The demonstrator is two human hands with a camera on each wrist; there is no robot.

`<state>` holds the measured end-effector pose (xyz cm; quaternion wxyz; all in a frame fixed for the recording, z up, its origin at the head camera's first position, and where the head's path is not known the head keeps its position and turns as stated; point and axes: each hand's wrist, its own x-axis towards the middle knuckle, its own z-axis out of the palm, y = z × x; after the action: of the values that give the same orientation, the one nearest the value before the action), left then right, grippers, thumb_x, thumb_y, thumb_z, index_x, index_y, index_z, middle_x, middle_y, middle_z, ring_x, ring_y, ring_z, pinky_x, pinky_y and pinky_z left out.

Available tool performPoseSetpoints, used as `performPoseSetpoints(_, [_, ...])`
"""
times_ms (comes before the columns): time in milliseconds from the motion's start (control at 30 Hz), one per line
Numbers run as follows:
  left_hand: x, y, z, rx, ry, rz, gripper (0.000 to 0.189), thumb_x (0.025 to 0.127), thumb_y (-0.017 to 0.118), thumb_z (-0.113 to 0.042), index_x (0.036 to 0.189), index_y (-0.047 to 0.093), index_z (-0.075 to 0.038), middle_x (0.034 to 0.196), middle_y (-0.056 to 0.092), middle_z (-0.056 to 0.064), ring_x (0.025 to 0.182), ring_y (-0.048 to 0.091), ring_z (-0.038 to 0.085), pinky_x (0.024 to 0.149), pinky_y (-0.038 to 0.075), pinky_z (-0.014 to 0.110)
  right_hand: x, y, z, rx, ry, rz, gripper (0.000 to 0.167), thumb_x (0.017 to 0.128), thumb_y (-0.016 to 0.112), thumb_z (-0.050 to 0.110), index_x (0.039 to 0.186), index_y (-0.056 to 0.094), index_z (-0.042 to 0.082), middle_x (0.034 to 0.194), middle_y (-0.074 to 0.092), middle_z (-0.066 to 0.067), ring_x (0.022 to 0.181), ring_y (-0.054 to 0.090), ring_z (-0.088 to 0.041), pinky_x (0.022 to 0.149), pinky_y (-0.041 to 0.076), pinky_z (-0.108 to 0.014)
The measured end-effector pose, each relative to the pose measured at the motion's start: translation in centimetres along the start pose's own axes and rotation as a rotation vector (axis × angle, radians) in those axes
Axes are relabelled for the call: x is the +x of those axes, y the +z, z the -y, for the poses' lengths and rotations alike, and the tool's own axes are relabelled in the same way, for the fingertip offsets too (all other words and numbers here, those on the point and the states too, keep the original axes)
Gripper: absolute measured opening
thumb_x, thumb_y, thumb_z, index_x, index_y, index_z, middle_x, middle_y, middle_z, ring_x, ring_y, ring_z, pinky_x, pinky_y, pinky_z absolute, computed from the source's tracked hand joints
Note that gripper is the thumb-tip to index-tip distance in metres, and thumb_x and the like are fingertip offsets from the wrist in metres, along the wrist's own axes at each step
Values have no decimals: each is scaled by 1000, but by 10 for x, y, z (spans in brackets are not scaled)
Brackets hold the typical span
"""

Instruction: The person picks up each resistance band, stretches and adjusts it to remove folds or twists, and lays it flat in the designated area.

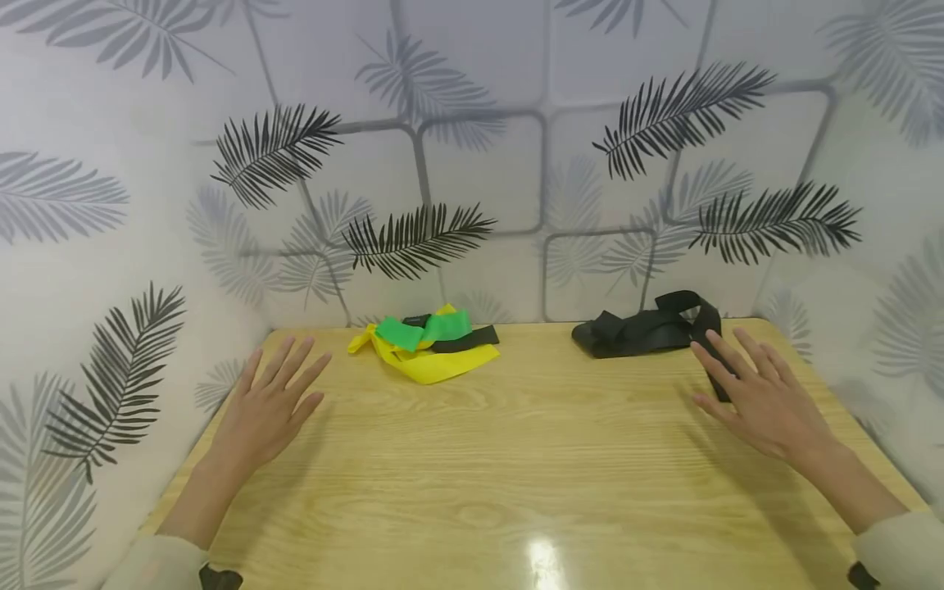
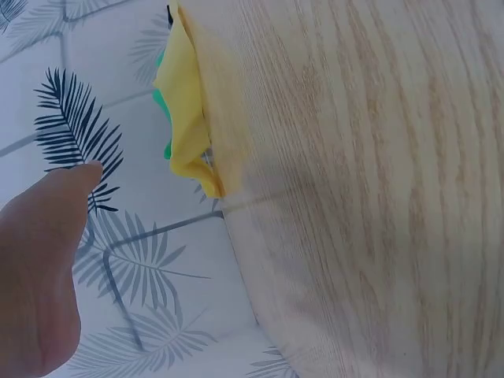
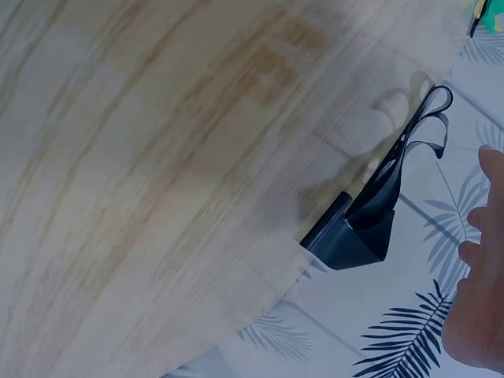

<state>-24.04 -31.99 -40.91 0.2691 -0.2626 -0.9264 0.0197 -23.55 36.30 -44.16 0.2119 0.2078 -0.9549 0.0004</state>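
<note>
My left hand (image 1: 267,408) hovers over the table's left side with its fingers spread and nothing in it. To its right, at the back edge, lies a loose pile of yellow (image 1: 435,366), green (image 1: 448,325) and black strips of ribbon or fabric. In the left wrist view the yellow strip (image 2: 186,102) hides most of the green one. Over the right side my right hand (image 1: 769,403) is held with spread fingers, also holding nothing. Beyond its fingertips rests a folded black strap (image 1: 642,332), whose looped end is partly covered by the fingers. The right wrist view shows the strap's loops (image 3: 386,185).
The wood-grain table (image 1: 501,459) stands against walls (image 1: 487,164) covered in a leaf pattern at the back and both sides. Light glares off the tabletop near the front. Light sleeves and dark wrist bands show at both forearms.
</note>
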Motion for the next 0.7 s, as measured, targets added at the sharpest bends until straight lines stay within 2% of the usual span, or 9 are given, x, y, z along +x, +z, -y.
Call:
performPoseSetpoints(67, [-1,-1,-2,-16,-13,15,54,107,54,-33,157,46,-14,171,26,10,157,21,34,128,5,56,0,-1,1,28,-4,4,78,101,64,46,165,30,15,166,33,-21,160,7,-39,127,4,-59])
performPoseSetpoints(167, [1,0,-4,-93,-50,62,55,108,55,-31,159,42,-15,170,26,13,158,19,36,127,5,59,1,-4,6,143,19,54,78,103,62,45,166,26,16,169,26,-20,159,6,-42,124,8,-65])
performPoseSetpoints(267, [4,4,-8,-233,-100,110,55,110,52,-31,161,39,-15,169,27,17,159,15,38,125,7,65,4,-6,12,317,58,116,74,105,60,41,166,26,15,170,24,-20,157,10,-47,116,13,-75])
performPoseSetpoints(333, [8,7,-13,-343,-133,131,55,111,51,-30,162,37,-14,168,29,20,157,17,41,122,9,69,7,-8,17,438,71,136,69,106,60,35,163,32,8,167,29,-23,152,17,-53,110,18,-78])
performPoseSetpoints(467, [22,12,-21,-558,-179,135,55,110,55,-26,159,39,-7,162,37,24,150,29,48,117,21,72,13,-10,31,691,78,204,57,110,55,26,158,39,1,160,37,-29,146,26,-57,107,23,-78])
performPoseSetpoints(567, [36,14,-28,-694,-231,168,56,111,53,-28,158,39,-4,160,40,23,148,32,49,116,27,70,18,-12,45,817,117,292,53,113,47,30,160,38,6,161,36,-25,148,27,-54,108,28,-77])
performPoseSetpoints(633, [46,16,-33,-742,-273,212,58,111,51,-34,159,38,-4,161,40,20,150,31,45,118,27,67,22,-12,55,860,141,333,53,114,43,35,160,38,11,163,37,-20,149,28,-51,109,32,-75])
performPoseSetpoints(700, [58,19,-38,-769,-290,233,58,111,51,-36,159,39,-4,159,44,20,149,35,44,118,30,64,26,-12,63,911,148,349,52,114,40,36,160,39,12,163,38,-18,150,30,-48,110,32,-74])
